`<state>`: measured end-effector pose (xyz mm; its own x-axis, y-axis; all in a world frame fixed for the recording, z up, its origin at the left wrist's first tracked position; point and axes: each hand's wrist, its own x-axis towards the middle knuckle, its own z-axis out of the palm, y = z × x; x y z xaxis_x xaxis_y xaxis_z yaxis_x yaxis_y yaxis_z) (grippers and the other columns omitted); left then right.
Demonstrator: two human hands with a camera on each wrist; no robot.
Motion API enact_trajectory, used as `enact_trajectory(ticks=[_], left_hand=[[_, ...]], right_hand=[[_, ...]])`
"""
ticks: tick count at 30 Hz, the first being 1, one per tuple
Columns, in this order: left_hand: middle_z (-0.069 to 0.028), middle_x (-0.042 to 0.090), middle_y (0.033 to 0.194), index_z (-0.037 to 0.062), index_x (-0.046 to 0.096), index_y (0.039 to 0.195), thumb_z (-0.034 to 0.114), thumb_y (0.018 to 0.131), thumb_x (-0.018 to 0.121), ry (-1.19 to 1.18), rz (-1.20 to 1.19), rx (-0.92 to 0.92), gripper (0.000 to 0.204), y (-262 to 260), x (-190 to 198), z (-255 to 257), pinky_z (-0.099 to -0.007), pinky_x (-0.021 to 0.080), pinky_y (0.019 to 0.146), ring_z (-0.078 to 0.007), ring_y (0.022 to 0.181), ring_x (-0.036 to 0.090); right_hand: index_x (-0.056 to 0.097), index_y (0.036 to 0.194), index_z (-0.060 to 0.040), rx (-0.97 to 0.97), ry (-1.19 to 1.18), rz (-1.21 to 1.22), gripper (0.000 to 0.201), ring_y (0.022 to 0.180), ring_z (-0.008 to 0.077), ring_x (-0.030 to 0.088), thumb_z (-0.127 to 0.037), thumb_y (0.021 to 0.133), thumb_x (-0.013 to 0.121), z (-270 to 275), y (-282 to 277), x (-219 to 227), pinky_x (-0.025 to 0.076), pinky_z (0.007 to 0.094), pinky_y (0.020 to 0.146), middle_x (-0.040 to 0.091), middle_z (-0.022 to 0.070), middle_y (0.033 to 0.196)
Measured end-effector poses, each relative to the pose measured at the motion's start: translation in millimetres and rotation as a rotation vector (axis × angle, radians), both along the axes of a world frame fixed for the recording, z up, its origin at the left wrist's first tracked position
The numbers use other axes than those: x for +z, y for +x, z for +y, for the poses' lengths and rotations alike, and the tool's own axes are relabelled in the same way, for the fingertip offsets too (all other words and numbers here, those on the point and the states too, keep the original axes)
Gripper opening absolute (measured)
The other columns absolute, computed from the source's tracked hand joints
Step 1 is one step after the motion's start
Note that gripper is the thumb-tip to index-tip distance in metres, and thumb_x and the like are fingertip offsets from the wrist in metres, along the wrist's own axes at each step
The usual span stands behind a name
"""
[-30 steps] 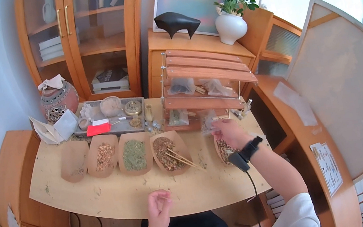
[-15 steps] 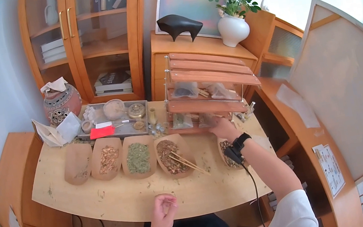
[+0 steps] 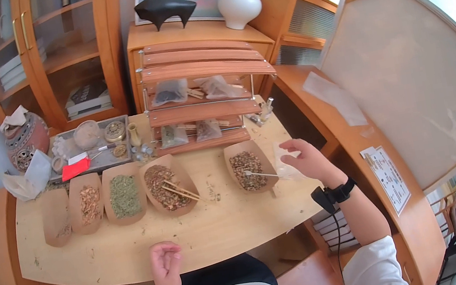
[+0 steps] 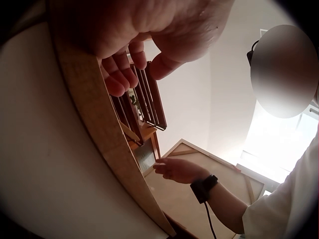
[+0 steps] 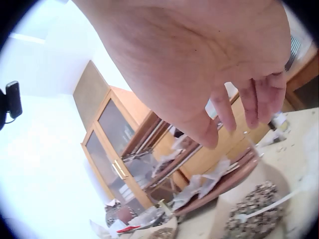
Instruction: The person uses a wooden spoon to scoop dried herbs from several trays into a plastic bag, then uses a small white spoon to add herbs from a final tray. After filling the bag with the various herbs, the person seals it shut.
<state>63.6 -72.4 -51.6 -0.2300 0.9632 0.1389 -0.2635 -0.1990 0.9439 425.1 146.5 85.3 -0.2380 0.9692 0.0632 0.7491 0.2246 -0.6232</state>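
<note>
My right hand (image 3: 304, 159) hovers over the table's right side with its fingers apart and loosely bent, nothing held. Close by its fingertips lies a translucent bag (image 3: 285, 160). Left of it, a paper tray (image 3: 267, 163) contains brown chopped herbs (image 3: 244, 167), with a white spoon (image 3: 261, 174) lying across them; the right wrist view also shows this spoon (image 5: 269, 208). My left hand (image 3: 166, 268) idles at the table's front edge, fingers loosely curled and holding nothing. On the wooden rack's (image 3: 204, 112) lower shelf sit two filled bags, one greenish (image 3: 173, 135) and one brownish (image 3: 207, 129).
Several more paper trays stand in a row at left, one with green herbs (image 3: 124, 196), another with wooden chopsticks (image 3: 181, 190) in it. Behind them is a grey tray (image 3: 104, 164) of small items. Two more bags rest on the rack's upper shelf. A canvas (image 3: 410, 67) leans at right.
My right hand carried a filled bag to the rack's lower shelf, let go of it there, and came back toward the right side. The head view has turned right. My left hand stays put.
</note>
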Motion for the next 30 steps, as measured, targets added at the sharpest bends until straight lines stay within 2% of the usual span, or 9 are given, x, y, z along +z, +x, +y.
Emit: enact_trajectory(ticks=[5, 9, 12, 16, 22, 25, 26, 27, 30], left_hand=[[-0.0062, 0.052, 0.107, 0.0045, 0.046, 0.112, -0.002, 0.093, 0.055, -0.021, 0.043, -0.001, 0.022, 1, 1, 1, -0.0292, 0.043, 0.095, -0.0147, 0.101, 0.053], [-0.0061, 0.052, 0.106, 0.0046, 0.046, 0.111, -0.002, 0.093, 0.055, -0.022, 0.054, 0.011, 0.022, 1, 2, 0, -0.0285, 0.043, 0.094, -0.0145, 0.101, 0.053], [-0.0061, 0.053, 0.106, 0.0047, 0.046, 0.112, -0.002, 0.093, 0.055, -0.009, 0.063, 0.025, 0.022, 1, -3, 1, -0.0284, 0.043, 0.093, -0.0143, 0.101, 0.053], [-0.0063, 0.053, 0.107, 0.0048, 0.046, 0.112, -0.002, 0.093, 0.056, -0.009, 0.054, 0.015, 0.022, 2, 0, 0, -0.0286, 0.043, 0.093, -0.0142, 0.101, 0.053], [-0.0067, 0.054, 0.107, 0.0044, 0.045, 0.112, -0.003, 0.093, 0.056, -0.004, 0.062, 0.015, 0.023, 0, -4, 1, -0.0285, 0.044, 0.093, -0.0144, 0.101, 0.054], [-0.0067, 0.054, 0.107, 0.0041, 0.046, 0.113, -0.004, 0.093, 0.056, -0.007, 0.083, 0.012, 0.024, 0, -4, -1, -0.0284, 0.045, 0.093, -0.0145, 0.102, 0.055], [-0.0067, 0.055, 0.107, 0.004, 0.046, 0.113, -0.004, 0.092, 0.056, -0.01, 0.082, 0.008, 0.024, 1, -2, -1, -0.0284, 0.045, 0.093, -0.0144, 0.102, 0.055], [-0.0067, 0.055, 0.107, 0.0039, 0.046, 0.114, -0.005, 0.092, 0.056, -0.012, 0.081, 0.004, 0.025, 1, 0, 0, -0.0284, 0.045, 0.093, -0.0144, 0.102, 0.055], [-0.0074, 0.056, 0.111, 0.004, 0.047, 0.116, -0.003, 0.093, 0.057, -0.041, 0.104, -0.06, 0.026, 6, 16, 2, -0.0282, 0.045, 0.092, -0.0142, 0.105, 0.056]], right_hand=[[0.06, 0.121, 0.004, -0.312, -0.075, -0.066, 0.053, 0.108, 0.0306, 0.063, -0.028, 0.081, 0.076, 29, 78, -62, 0.051, 0.0371, 0.091, 0.066, 0.0196, 0.112], [0.063, 0.116, 0.0015, -0.478, -0.129, -0.197, 0.052, 0.104, 0.0342, 0.063, -0.031, 0.078, 0.078, 30, 85, -72, 0.051, 0.039, 0.089, 0.065, 0.0196, 0.11], [0.066, 0.111, -0.0051, -0.157, 0.028, -0.21, 0.045, 0.102, 0.0349, 0.062, -0.033, 0.077, 0.078, 24, 86, -72, 0.05, 0.0395, 0.09, 0.064, 0.0169, 0.108], [0.07, 0.102, -0.0103, 0.044, 0.066, -0.339, 0.032, 0.103, 0.0335, 0.058, -0.028, 0.076, 0.077, 9, 83, -87, 0.048, 0.0402, 0.093, 0.063, 0.0156, 0.103], [0.07, 0.091, -0.0037, -0.104, 0.054, -0.134, 0.018, 0.081, 0.0269, 0.065, -0.019, 0.082, 0.072, 6, 92, -95, 0.052, 0.0348, 0.075, 0.066, 0.0138, 0.084], [0.067, 0.09, 0.0, -0.41, 0.269, 0.175, 0.016, 0.073, 0.0161, 0.064, -0.016, 0.089, 0.066, 3, 104, -91, 0.05, 0.0317, 0.068, 0.067, 0.0126, 0.077], [0.066, 0.091, -0.0006, -0.366, 0.313, 0.167, 0.015, 0.07, 0.0131, 0.06, -0.016, 0.089, 0.067, 8, 98, -93, 0.048, 0.0288, 0.066, 0.065, 0.0065, 0.075], [0.065, 0.094, -0.0007, -0.449, 0.218, 0.548, 0.015, 0.068, 0.0101, 0.055, -0.015, 0.092, 0.065, -20, 85, -52, 0.045, 0.0247, 0.065, 0.062, 0.0001, 0.076], [0.06, 0.092, -0.0057, -0.279, 0.09, 0.764, 0.007, 0.064, 0.0044, 0.049, -0.01, 0.097, 0.057, -56, 41, -6, 0.039, 0.0197, 0.059, 0.054, -0.0042, 0.073]])
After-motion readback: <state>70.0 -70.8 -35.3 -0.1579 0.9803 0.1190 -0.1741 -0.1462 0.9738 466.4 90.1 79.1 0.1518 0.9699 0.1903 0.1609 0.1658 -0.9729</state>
